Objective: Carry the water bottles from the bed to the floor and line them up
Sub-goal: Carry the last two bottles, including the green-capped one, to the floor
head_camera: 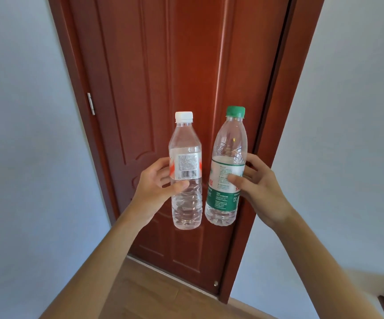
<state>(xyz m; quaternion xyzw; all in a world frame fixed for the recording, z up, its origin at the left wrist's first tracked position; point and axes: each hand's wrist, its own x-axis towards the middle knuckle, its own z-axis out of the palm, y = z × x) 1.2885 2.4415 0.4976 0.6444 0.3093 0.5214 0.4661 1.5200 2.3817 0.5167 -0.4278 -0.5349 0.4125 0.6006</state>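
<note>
Straight ahead, well beyond the fingers (179,185), a red-brown door (186,65) fills the middle of the view. Pale walls (25,123) stand to either side, and a strip of wooden floor (154,293) lies far below the hands. The bed is not in view.

Both forearms reach forward and up. The left hand (154,188) is wrapped round the middle of the white-capped bottle (186,139), thumb across the front just under the label and the other fingers curled behind. The right hand (262,189) grasps the green-capped bottle (229,139) the same way, thumb pressed on its label, the rest of the fingers behind.

The two bottles are held in the air between the hands, close together but seemingly not touching. The white-capped one is upright and the green-capped one leans a little, cap outward. Each cap sits above its fingers and each base hangs below them.

Smallest of all, a metal hinge (91,103) shows on the door's left edge.

As I judge it, the task is mid-carry. These two bottles are off the bed, and neither has reached the floor. No bottle shows on the visible floor, so setting them down and lining them up looks wholly left to do. Whether more bottles wait on the bed cannot be told.
</note>
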